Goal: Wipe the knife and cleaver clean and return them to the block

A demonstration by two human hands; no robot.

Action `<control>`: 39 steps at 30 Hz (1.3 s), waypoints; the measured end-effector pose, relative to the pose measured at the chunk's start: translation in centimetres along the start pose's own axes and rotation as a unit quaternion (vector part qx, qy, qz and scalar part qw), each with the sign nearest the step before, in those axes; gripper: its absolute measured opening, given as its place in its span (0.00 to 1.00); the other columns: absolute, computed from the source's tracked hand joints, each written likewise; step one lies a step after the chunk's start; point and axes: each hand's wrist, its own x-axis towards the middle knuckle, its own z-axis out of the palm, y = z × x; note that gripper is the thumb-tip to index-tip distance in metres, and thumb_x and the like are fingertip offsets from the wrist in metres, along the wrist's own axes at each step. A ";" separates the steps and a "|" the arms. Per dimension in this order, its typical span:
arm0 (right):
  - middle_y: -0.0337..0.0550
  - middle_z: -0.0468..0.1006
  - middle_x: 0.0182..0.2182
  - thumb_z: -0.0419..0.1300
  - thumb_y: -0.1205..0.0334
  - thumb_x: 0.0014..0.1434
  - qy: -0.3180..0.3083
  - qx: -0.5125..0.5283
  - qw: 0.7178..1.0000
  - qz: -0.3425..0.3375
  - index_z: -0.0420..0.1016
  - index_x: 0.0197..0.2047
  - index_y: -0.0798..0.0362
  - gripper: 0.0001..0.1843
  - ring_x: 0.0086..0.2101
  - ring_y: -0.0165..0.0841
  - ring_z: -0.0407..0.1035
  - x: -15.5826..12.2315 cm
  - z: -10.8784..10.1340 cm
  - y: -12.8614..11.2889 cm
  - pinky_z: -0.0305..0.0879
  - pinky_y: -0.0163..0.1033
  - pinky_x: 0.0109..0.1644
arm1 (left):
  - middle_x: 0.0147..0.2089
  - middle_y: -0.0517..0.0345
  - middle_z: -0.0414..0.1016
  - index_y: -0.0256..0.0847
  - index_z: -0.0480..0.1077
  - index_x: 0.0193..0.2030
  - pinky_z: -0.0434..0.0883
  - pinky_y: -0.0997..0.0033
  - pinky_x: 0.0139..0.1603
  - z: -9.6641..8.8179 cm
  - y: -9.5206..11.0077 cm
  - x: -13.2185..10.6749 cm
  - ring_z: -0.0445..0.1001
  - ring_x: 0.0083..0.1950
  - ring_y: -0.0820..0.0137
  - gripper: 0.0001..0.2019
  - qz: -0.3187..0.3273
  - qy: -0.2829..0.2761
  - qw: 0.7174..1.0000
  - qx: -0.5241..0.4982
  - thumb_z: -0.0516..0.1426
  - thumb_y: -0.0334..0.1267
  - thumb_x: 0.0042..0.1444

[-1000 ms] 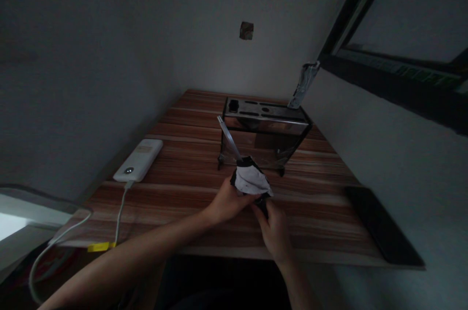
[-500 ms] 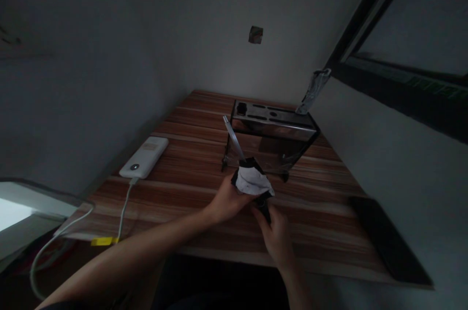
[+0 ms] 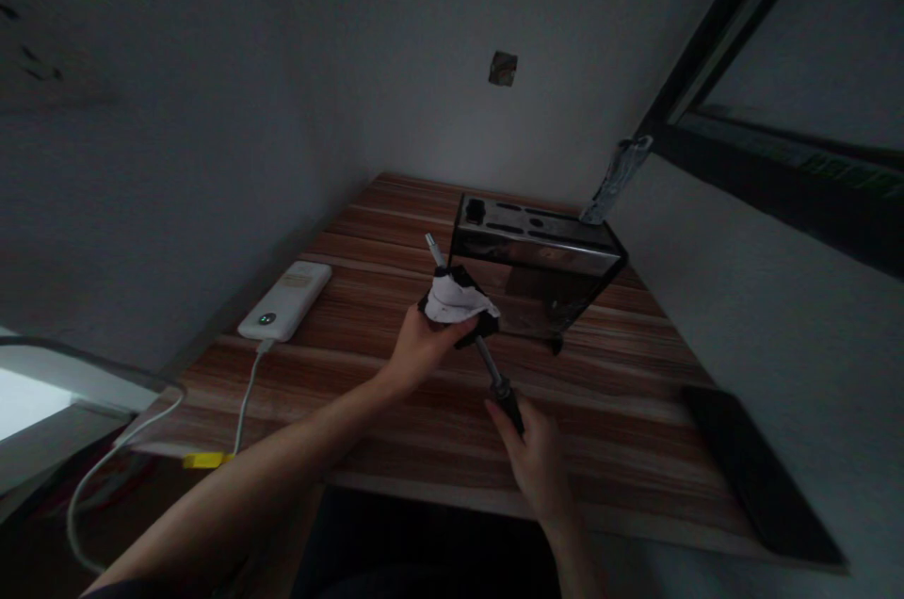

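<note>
Two hands are working over the wooden counter; the left hand is closing its grip around a white and black cloth, which is wrapping the upper blade of a knife; the right hand is gripping the knife's dark handle near the counter's front edge; the blade is slanting up and away, its tip poking out above the cloth, just in front of a steel knife block; a white power bank is lying to the left, its cable trailing off the edge; a dark flat slab is lying well to the right.
</note>
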 end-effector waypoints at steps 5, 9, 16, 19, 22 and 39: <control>0.47 0.81 0.33 0.52 0.49 0.61 -0.016 -0.024 1.000 -0.002 0.75 0.39 0.53 0.18 0.34 0.39 0.76 -0.1 -0.1 -0.1 0.67 0.36 0.37 | 0.39 0.51 0.79 0.35 0.75 0.37 0.71 0.64 0.48 -1.3 -0.2 1.3 0.76 0.43 0.62 0.17 0.024 0.076 0.995 -0.055 0.66 0.41 0.39; 0.48 0.80 0.32 0.51 0.48 0.61 -0.026 -0.032 0.999 -0.007 0.75 0.39 0.53 0.19 0.33 0.39 0.76 -0.1 -0.1 -0.2 0.67 0.36 0.38 | 0.40 0.55 0.79 0.38 0.75 0.38 0.70 0.69 0.47 -2.4 -0.7 2.5 0.76 0.44 0.66 0.16 0.055 0.121 0.984 -0.116 0.66 0.40 0.40; 0.48 0.80 0.29 0.49 0.46 0.61 -0.030 -0.073 0.997 -0.009 0.75 0.39 0.54 0.22 0.32 0.39 0.76 -0.1 0.0 -0.4 0.67 0.36 0.35 | 0.40 0.57 0.78 0.39 0.74 0.37 0.68 0.69 0.51 -3.3 -0.7 4.0 0.74 0.46 0.66 0.17 0.073 0.185 0.963 -0.184 0.67 0.40 0.38; 0.49 0.80 0.29 0.48 0.45 0.61 -0.027 -0.084 0.996 -0.009 0.75 0.40 0.55 0.24 0.32 0.40 0.76 -0.2 0.1 -0.4 0.66 0.36 0.35 | 0.39 0.59 0.78 0.39 0.73 0.37 0.68 0.69 0.50 -3.6 -0.3 4.2 0.75 0.45 0.67 0.16 0.080 0.192 0.955 -0.213 0.67 0.39 0.38; 0.49 0.80 0.29 0.48 0.45 0.61 -0.035 -0.079 0.996 -0.011 0.74 0.40 0.54 0.23 0.32 0.40 0.76 -0.2 0.1 -0.5 0.66 0.36 0.35 | 0.39 0.58 0.77 0.39 0.73 0.36 0.68 0.69 0.50 -3.8 -0.1 4.3 0.74 0.46 0.67 0.15 0.084 0.196 0.953 -0.215 0.66 0.39 0.39; 0.48 0.81 0.31 0.50 0.48 0.61 -0.028 -0.079 0.996 -0.012 0.75 0.40 0.54 0.20 0.32 0.39 0.76 -0.3 0.0 -0.5 0.66 0.36 0.36 | 0.39 0.55 0.78 0.38 0.73 0.36 0.71 0.70 0.46 -3.3 -0.6 3.9 0.76 0.44 0.66 0.19 0.041 0.185 0.965 -0.184 0.67 0.44 0.37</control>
